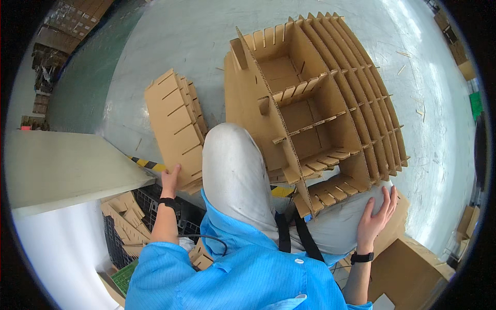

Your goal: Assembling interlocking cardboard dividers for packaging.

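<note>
My left hand [170, 182] is at the near edge of a stack of slotted cardboard strips [174, 116]. Its thumb presses on the top strip and its fingers curl at the corner. My right hand [376, 214] lies on my right leg, fingers spread and holding nothing. Just ahead of it stands a large cardboard partition assembly [315, 111] of interlocked slotted sheets. Square cells fill its left part, and closely spaced parallel sheets make up the right. Its near end is between my legs and covers part of my right thigh.
A black crate [147, 209] with slotted cardboard pieces [126, 222] sits at lower left, below a pale panel [77, 168]. An open cardboard box [408, 268] stands at lower right. Cardboard scraps [422, 111] lie on the grey floor [191, 36]. Yellow-black tape [147, 163] marks it.
</note>
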`<state>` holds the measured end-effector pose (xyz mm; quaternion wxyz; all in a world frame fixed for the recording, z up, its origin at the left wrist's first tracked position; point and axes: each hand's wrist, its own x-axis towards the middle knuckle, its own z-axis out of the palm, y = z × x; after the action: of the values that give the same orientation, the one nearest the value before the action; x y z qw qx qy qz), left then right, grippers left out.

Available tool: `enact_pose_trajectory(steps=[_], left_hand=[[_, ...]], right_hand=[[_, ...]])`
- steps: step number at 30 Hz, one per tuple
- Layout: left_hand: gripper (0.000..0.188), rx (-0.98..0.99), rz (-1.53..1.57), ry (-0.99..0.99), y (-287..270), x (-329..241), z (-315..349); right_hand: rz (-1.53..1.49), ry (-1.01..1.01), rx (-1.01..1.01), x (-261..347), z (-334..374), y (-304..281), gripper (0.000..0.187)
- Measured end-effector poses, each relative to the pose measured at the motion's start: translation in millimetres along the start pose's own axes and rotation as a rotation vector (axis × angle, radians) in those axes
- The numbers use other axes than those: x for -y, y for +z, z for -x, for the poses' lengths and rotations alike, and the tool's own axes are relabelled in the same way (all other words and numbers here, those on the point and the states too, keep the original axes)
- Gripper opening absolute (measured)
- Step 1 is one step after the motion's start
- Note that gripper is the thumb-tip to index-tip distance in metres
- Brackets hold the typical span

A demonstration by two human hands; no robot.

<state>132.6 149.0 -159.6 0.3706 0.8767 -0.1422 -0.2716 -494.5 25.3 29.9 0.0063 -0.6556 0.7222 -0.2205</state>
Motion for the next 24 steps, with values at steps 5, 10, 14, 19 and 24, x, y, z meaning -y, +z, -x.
enact_pose_trajectory(steps=[5, 10, 14, 19, 24], left_hand=[[0.069, 0.011, 0.074, -0.109, 13, -22, 18], [0.058, 0.055, 0.059, -0.103, 11, -16, 7], [0.052, 0.05, 0.108, -0.175, 28, -24, 11], [0.058, 0.025, 0.259, -0.204, 42, -50, 25], [0.069, 0.006, 0.373, -0.163, 31, -60, 26]], right_hand=[[-0.009, 0.008, 0.005, -1, 0, 1, 0.045], [-0.02, 0.009, -0.005, 2, 0, -1, 0.044], [-0.011, 0.023, -0.007, -1, 1, -1, 0.043], [-0.013, 0.02, -0.005, -1, 1, -2, 0.043], [-0.04, 0.023, 0.006, 3, 0, 0, 0.044]])
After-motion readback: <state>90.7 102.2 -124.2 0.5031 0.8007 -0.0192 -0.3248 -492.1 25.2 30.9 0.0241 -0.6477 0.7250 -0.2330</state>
